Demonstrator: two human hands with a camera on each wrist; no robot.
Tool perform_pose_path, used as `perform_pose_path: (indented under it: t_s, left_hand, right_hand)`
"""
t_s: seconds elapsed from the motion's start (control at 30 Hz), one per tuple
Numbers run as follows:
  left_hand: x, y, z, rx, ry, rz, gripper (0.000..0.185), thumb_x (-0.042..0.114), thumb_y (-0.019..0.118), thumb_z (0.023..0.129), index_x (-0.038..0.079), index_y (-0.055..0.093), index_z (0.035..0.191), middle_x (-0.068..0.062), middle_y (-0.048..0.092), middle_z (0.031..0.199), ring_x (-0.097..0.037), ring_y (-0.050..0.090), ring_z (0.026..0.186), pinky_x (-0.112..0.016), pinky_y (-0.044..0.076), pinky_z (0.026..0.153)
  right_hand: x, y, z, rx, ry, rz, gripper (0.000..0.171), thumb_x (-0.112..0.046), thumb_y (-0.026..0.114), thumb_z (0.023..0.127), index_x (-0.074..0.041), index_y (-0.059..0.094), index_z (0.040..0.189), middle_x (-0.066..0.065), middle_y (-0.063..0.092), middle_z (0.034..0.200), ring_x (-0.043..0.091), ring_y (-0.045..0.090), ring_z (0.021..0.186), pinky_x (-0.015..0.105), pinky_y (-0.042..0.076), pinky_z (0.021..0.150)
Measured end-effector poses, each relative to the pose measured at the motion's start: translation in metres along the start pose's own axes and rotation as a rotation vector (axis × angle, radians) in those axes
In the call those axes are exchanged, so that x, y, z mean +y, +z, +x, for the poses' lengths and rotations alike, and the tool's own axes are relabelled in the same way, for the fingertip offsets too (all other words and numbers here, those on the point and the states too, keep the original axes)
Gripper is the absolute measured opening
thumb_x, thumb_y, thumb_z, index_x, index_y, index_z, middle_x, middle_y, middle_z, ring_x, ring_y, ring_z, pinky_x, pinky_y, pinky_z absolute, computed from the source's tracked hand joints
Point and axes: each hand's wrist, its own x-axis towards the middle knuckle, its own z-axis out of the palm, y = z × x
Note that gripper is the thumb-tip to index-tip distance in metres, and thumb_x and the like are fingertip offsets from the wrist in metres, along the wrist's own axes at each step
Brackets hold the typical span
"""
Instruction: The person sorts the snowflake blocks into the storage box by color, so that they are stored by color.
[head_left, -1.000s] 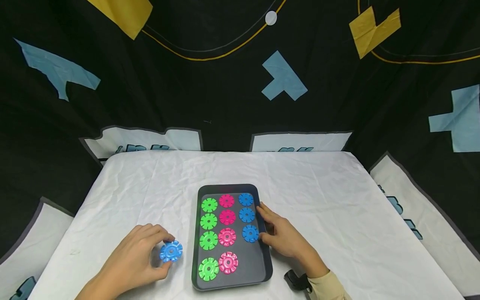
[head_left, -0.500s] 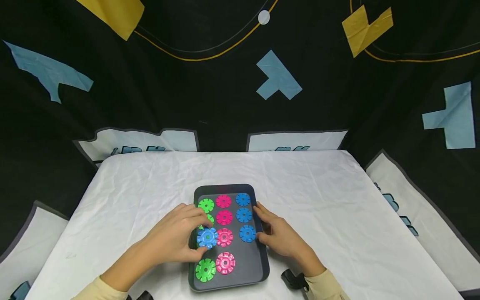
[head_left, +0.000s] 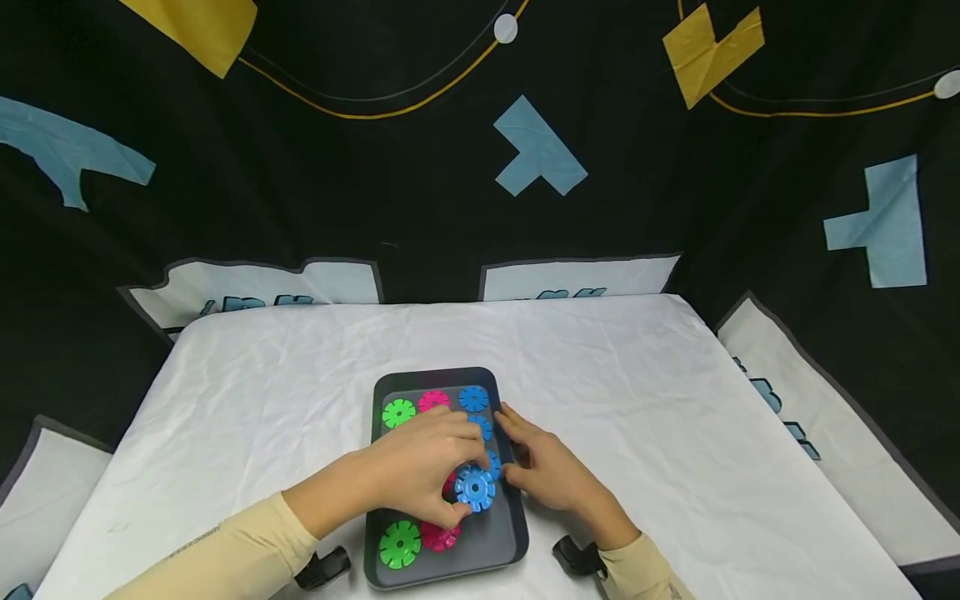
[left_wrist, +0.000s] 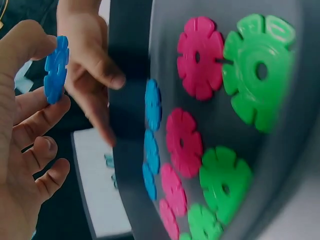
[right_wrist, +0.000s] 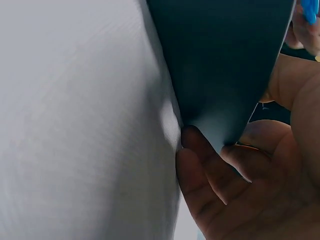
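My left hand [head_left: 420, 467] pinches a blue notched plastic building disc [head_left: 476, 488] between thumb and fingers, over the right side of a dark grey tray [head_left: 487, 546]. In the left wrist view this blue disc [left_wrist: 56, 70] is seen nearly edge-on, its other fingers loosely bent below. My right hand [head_left: 551, 467] rests its fingertips and thumb against the tray's right side; the right wrist view shows fingers [right_wrist: 192, 165] touching the outer wall. Inside lie green discs [head_left: 399, 544], pink discs [head_left: 438, 537] and blue discs [head_left: 473, 398] in columns, partly hidden by my left hand.
The tray stands on a table [head_left: 622, 400] covered with wrinkled white cloth. Behind it hangs a black cloth [head_left: 375, 183] with yellow and light blue patches. Black straps [head_left: 577, 557] sit at both wrists, below beige sleeves.
My left hand has carried the blue disc from left of the tray across the green and pink columns to the blue column. The right hand stays at the tray's side.
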Motion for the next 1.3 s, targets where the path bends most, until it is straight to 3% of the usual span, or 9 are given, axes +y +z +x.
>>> perform_pose_path:
  t_s: [0.1,0.2,0.33,0.47,0.57,0.7,0.9,1.1,1.3]
  left_hand:
    - [0.001,0.008,0.010,-0.034,0.061,0.007,0.040,0.050,0.075,0.068,0.024,0.072,0.097,0.016,0.059,0.093,-0.004,0.050,0.089,-0.028,0.043,0.082]
    - [0.002,0.015,0.019,-0.096,0.125,0.030,0.040,0.052,0.075,0.068,0.025,0.072,0.097,0.017,0.058,0.092,-0.003,0.049,0.089,-0.027,0.042,0.082]
    - [0.003,0.023,0.030,-0.199,0.199,0.089,0.043,0.054,0.074,0.070,0.026,0.072,0.102,0.017,0.061,0.098,-0.004,0.051,0.095,-0.029,0.042,0.089]
    - [0.003,0.031,0.035,-0.282,0.262,0.197,0.047,0.061,0.071,0.070,0.031,0.073,0.105,0.018,0.062,0.108,-0.003,0.049,0.094,-0.027,0.038,0.087]
    - [0.004,0.034,0.036,-0.302,0.290,0.257,0.048,0.066,0.070,0.069,0.034,0.073,0.105,0.021,0.061,0.107,-0.003,0.046,0.087,-0.026,0.035,0.080]
    - [0.004,0.038,0.038,-0.293,0.296,0.313,0.048,0.068,0.070,0.068,0.036,0.074,0.103,0.021,0.063,0.102,-0.005,0.046,0.084,-0.027,0.033,0.075]
    - [0.006,0.045,0.041,-0.325,0.287,0.375,0.049,0.068,0.071,0.069,0.037,0.072,0.106,0.020,0.065,0.101,-0.005,0.048,0.084,-0.027,0.033,0.076]
    - [0.002,0.042,0.037,-0.308,0.230,0.298,0.048,0.065,0.072,0.070,0.035,0.072,0.107,0.021,0.065,0.104,-0.004,0.051,0.088,-0.028,0.036,0.080]
    - [-0.010,0.023,0.021,-0.175,0.086,0.169,0.046,0.056,0.072,0.076,0.025,0.073,0.110,0.014,0.064,0.108,-0.009,0.056,0.101,-0.039,0.043,0.093]
  right_hand:
    - [0.000,0.001,0.000,-0.014,-0.004,-0.007,0.075,-0.027,0.063,0.089,-0.009,0.030,0.153,0.003,0.020,0.161,0.013,0.038,0.134,0.037,0.042,0.101]
    - [-0.001,0.001,0.000,-0.028,0.000,-0.015,0.073,-0.038,0.060,0.093,-0.011,0.029,0.154,0.001,0.019,0.161,0.012,0.062,0.092,0.031,0.050,0.080]
    - [-0.003,0.000,-0.001,-0.034,0.008,-0.020,0.070,-0.036,0.058,0.095,-0.012,0.029,0.154,0.000,0.019,0.161,0.009,0.053,0.072,0.026,0.045,0.070]
    - [-0.002,-0.001,-0.004,-0.039,0.017,-0.023,0.069,-0.028,0.059,0.094,-0.013,0.029,0.154,-0.001,0.019,0.161,0.009,0.052,0.075,0.026,0.042,0.073]
    - [-0.002,-0.003,-0.006,-0.050,0.022,-0.012,0.069,-0.037,0.057,0.096,-0.014,0.029,0.154,-0.002,0.018,0.161,0.012,0.053,0.079,0.028,0.041,0.077]
    - [0.001,-0.005,-0.007,-0.060,0.017,0.030,0.071,-0.045,0.055,0.096,-0.014,0.028,0.154,0.000,0.017,0.161,0.013,0.052,0.103,0.031,0.040,0.083]
    - [0.007,-0.006,-0.007,-0.085,0.022,0.133,0.068,-0.032,0.059,0.095,-0.015,0.028,0.154,-0.004,0.016,0.161,0.013,0.043,0.130,0.038,0.042,0.099]
    - [0.010,-0.004,-0.007,-0.096,0.016,0.147,0.067,-0.022,0.059,0.094,-0.015,0.029,0.154,-0.005,0.016,0.161,0.014,0.039,0.134,0.040,0.041,0.102]
    - [0.012,-0.006,-0.007,-0.079,0.005,0.119,0.068,-0.024,0.061,0.094,-0.014,0.030,0.154,-0.004,0.016,0.161,0.016,0.044,0.131,0.038,0.045,0.098]
